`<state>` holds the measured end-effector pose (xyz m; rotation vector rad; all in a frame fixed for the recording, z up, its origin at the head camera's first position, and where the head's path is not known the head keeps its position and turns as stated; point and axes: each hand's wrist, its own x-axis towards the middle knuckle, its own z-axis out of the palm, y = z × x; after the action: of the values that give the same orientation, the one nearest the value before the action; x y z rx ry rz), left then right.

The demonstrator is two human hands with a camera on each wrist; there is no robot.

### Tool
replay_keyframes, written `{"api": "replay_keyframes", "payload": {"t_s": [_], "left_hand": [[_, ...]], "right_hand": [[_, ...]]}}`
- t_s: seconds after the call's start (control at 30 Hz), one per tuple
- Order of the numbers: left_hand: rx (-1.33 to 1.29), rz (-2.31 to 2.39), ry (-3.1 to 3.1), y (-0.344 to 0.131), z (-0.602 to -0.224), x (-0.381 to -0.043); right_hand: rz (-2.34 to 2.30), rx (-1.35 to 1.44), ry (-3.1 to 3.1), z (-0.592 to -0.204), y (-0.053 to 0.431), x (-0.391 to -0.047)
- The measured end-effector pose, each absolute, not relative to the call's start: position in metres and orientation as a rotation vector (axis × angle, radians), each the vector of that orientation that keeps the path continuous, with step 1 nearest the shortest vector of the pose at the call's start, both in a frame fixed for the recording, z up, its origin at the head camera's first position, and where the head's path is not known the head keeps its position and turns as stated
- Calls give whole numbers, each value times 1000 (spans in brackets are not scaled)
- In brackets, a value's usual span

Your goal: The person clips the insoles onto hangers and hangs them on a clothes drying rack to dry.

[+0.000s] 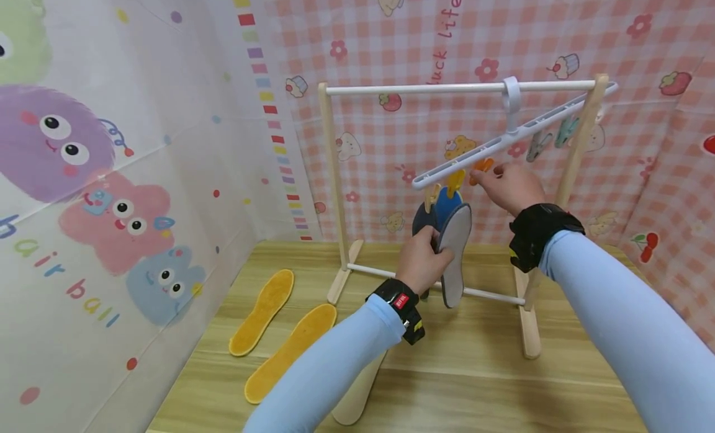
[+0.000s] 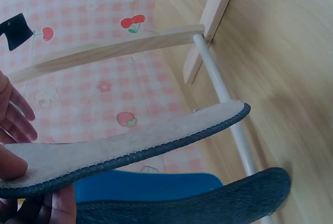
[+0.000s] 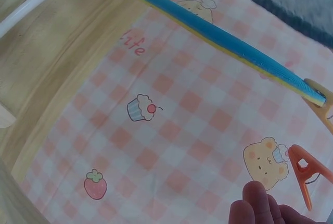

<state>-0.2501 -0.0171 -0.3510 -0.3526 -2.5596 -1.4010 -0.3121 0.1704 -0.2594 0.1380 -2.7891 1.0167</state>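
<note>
My left hand (image 1: 422,259) grips a grey insole (image 1: 457,247) with a dark blue stitched edge, thumb on its fleecy face and fingers beneath in the left wrist view. Behind it hang a blue insole (image 1: 447,203) under a yellow clothespin (image 1: 455,180) and a dark insole (image 1: 422,217) under a tan clothespin (image 1: 432,197). At the orange clothespin (image 1: 482,169) below the white hanger (image 1: 475,157), my right hand (image 1: 516,188) pinches with thumb and forefinger. The right wrist view shows the orange clothespin (image 3: 307,169) beside the fingertips, its tips together.
The hanger hooks over the top bar (image 1: 413,89) of a wooden rack and tilts down to the left. Grey and teal clothespins (image 1: 566,132) hang at its right end. Two yellow insoles (image 1: 262,312) and a pale one (image 1: 357,396) lie on the table at left.
</note>
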Motion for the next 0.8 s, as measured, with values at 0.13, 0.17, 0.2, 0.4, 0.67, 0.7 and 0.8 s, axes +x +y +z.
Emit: {"api": "replay_keyframes", "payload": {"t_s": [0.13, 0.17, 0.2, 0.4, 0.67, 0.7, 0.8], "left_hand": [[-342, -1372, -2556, -10, -346, -251], [-343, -1372, -2555, -9, -345, -251], [-346, -1372, -2554, -8, -344, -251], [-370, -1350, -2558, -6, -344, -251], [-377, -1311, -2570, -6, -345, -250], [-377, -1313, -2574, -5, -345, -250], [-374, -1325, -2575, -5, -345, -250]], "right_hand": [[1031, 131, -2802, -257, 168, -316], [1046, 130, -2802, -257, 168, -317], [1059, 128, -2802, -257, 167, -318], [1101, 115, -2778, -258, 164, -322], [1104, 104, -2746, -256, 160, -322], [1107, 96, -2743, -256, 160, -322], [1108, 80, -2735, -256, 158, -322]]}}
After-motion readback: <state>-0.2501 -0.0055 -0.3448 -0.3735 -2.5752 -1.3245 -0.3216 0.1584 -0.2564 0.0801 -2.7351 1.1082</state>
